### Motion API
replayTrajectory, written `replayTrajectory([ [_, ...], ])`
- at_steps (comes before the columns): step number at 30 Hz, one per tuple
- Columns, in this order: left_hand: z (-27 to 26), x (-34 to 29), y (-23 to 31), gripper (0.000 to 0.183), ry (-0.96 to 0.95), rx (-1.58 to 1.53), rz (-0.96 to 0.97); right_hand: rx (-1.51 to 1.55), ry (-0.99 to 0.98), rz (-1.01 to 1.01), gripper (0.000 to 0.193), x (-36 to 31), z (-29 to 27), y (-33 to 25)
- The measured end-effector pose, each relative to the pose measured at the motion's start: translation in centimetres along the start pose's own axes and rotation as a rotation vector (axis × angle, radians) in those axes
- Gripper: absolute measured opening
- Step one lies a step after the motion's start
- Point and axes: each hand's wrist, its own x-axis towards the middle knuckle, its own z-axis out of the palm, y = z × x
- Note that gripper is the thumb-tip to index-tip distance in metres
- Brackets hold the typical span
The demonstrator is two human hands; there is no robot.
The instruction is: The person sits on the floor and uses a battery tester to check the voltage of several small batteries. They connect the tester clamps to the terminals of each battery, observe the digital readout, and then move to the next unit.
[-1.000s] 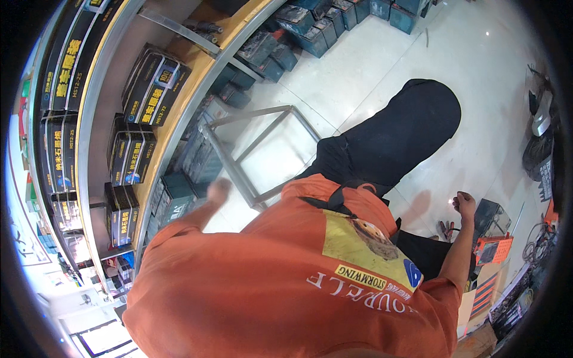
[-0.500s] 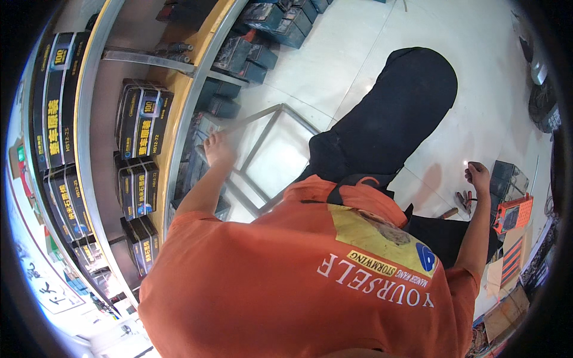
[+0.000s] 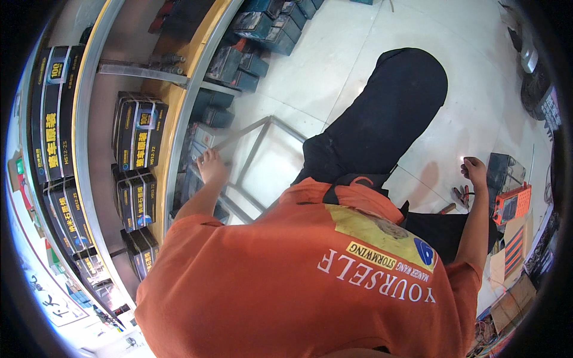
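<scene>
- Metal frame (image 3: 262, 155): a grey, square-tube stand on the pale floor, just beside the low end of the shelf (image 3: 173, 113). Its top rail runs up and away from the shelf.
- Left hand (image 3: 210, 166): it rests on the frame's near corner, at the shelf side. The fingers curl over the rail, but whether they close round it I cannot tell; the back of the hand hides the grip.
- Left arm: it reaches out and down from the orange shirt (image 3: 298, 280) toward the frame, elbow nearly straight.
- Risk, as I judge it: the frame is light and open, so weight put on one corner could tip or slide it on the smooth tiles. Dark boxes (image 3: 212, 116) sit close by the frame under the shelf, and a skidding leg could knock them.
- Right hand (image 3: 474, 170): well away from the frame, on the far side of the black trouser leg (image 3: 382, 113). It is loosely closed near a dark box (image 3: 504, 170); something small may be in it, too small to tell.
- Right arm: stretched out sideways and straight, above pliers (image 3: 461, 196) and an orange meter (image 3: 511, 203) on the floor.
- Second risk: with both arms spread wide, balance looks thin; a slip could bring a foot onto the floor tools.
</scene>
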Motion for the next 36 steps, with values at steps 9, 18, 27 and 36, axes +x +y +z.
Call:
replayTrajectory([
  [9,3.1,-4.9,-4.3,0.065,-0.134,-0.025,-0.081,-0.043,0.094,0.026,0.019,-2.1,1.4,-0.2],
  [18,8.0,2.9,-3.0,0.068,-0.274,-0.290,-0.125,-0.525,0.294,-0.262,0.030,-9.3,2.1,-6.6],
  [27,-16.3,9.3,20.5,0.059,0.630,-1.035,0.657,-0.651,0.560,-0.250,0.025,-18.7,-3.9,-1.6],
  [36,-21.4,3.6,28.2,0.047,0.524,-1.370,0.893,-0.187,0.551,-0.051,0.013,-30.4,-7.1,5.3],
])
